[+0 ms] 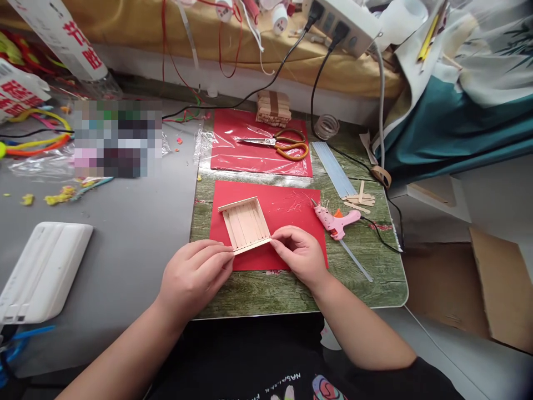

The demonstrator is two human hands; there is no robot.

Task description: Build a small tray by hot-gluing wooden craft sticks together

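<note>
A small panel of pale wooden craft sticks (245, 223) lies on a red sheet of paper (291, 208) on the green wood-pattern table (366, 266). My left hand (194, 278) pinches the panel's near left corner with curled fingers. My right hand (297, 253) pinches its near right corner. A pink glue gun (335, 221) lies on its side just right of the red sheet, with a clear glue stick poking out behind it.
Orange-handled scissors (283, 144) rest on a second red sheet (233, 147) farther back. A stack of craft sticks (273, 108), clear glue sticks (333, 161), loose sticks (360, 199), a white case (39, 269) at left, cables and a power strip (345, 22) surround the work area.
</note>
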